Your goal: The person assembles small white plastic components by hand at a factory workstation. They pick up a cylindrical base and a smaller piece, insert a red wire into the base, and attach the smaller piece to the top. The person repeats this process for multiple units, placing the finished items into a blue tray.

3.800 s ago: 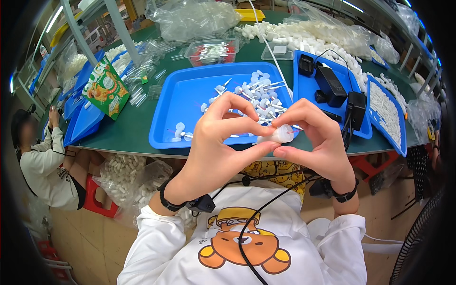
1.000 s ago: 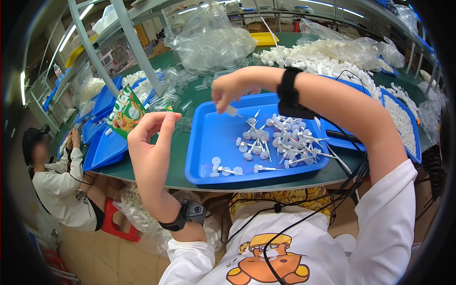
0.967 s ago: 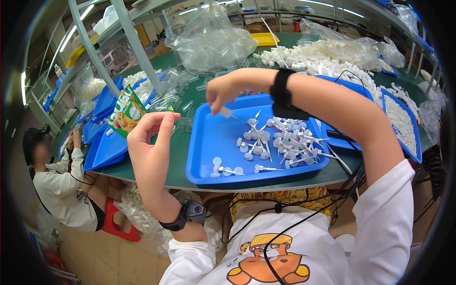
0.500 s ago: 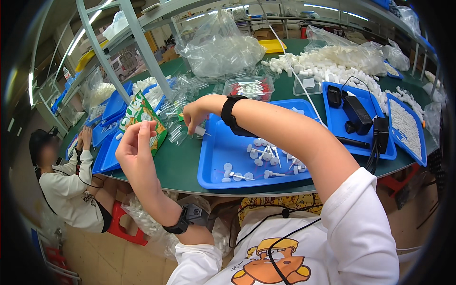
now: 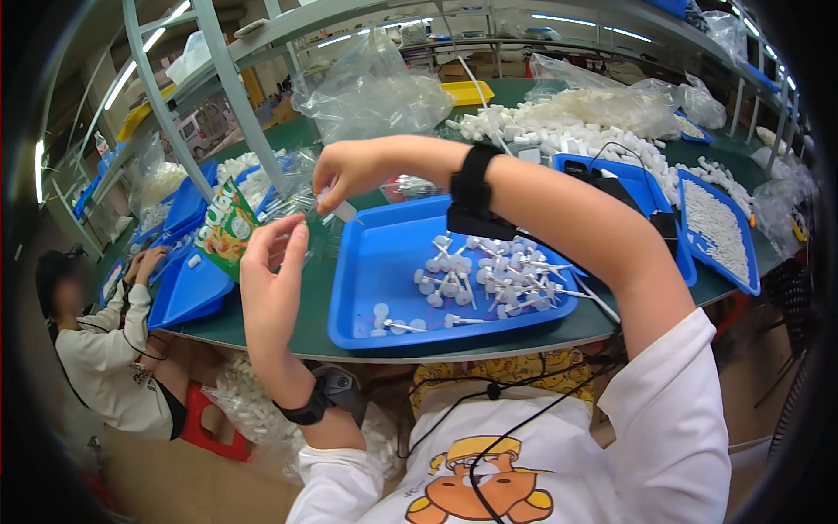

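Observation:
Above the left part of a blue tray, my right hand is closed with fingertips down, gripping a small white cylinder with a thin tip. My left hand is raised just left of it, thumb and fingers drawn together; what they hold, if anything, is too small to make out. Several clear plastic tubes lie behind the two hands. White stemmed pieces with round discs are heaped in the right half of the tray, and a few more lie at its near left.
A green snack bag stands left of my hands. White cylinders are piled at the back right, near a large clear bag. Right of my arm, another blue tray holds small white parts. A co-worker sits at left.
My hands have come closer together, the left one with its fingers more curled. My right forearm has risen, uncovering more white pieces in the tray. The whole view has shifted somewhat.

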The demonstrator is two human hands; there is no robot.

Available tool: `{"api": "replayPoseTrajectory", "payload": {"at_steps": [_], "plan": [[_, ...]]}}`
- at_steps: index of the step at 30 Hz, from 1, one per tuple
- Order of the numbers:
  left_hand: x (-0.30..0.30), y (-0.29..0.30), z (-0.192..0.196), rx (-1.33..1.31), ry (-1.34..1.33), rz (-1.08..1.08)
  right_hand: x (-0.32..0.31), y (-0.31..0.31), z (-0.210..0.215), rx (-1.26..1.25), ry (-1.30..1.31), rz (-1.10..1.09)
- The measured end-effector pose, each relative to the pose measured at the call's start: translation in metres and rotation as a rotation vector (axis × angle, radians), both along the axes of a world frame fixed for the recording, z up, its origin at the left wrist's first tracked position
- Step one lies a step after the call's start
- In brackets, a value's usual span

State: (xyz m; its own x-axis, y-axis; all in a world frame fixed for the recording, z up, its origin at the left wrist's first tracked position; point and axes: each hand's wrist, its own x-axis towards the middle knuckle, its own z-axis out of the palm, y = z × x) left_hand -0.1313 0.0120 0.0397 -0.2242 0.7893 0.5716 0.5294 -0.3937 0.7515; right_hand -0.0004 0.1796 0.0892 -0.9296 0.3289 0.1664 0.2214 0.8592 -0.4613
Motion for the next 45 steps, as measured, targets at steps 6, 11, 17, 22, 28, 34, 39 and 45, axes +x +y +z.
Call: {"api": "replayPoseTrajectory", "payload": {"at_steps": [6, 11, 17, 22, 28, 34, 39, 45], "plan": [[0.042, 0.003, -0.006, -0.042, -0.335, -0.364, 0.086, -0.087, 0.021, 0.023, 0.145, 0.066], [0.083, -0.014, -0.006, -0.188, -0.54, -0.823, 0.137, -0.145, 0.003, 0.107, 0.287, 0.017], [0.099, -0.026, -0.013, -0.137, -0.671, -0.999, 0.175, -0.19, -0.017, 0.278, 0.458, 0.011], [0.094, -0.027, -0.011, -0.055, -0.403, -0.855, 0.208, -0.226, -0.016, 0.353, 0.55, -0.177], [0.116, -0.063, -0.01, -0.009, 0.002, -0.912, 0.223, -0.245, -0.041, 0.245, 0.778, -0.175], [0.128, -0.067, -0.013, 0.015, 0.311, -0.935, 0.222, -0.257, -0.06, 0.163, 0.93, -0.226], [0.141, -0.068, -0.022, 0.153, 0.363, -0.942, 0.215, -0.255, -0.069, 0.075, 0.952, -0.209], [0.145, -0.064, -0.03, 0.186, 0.385, -0.908, 0.208, -0.252, -0.078, -0.003, 1.102, -0.243]]}}
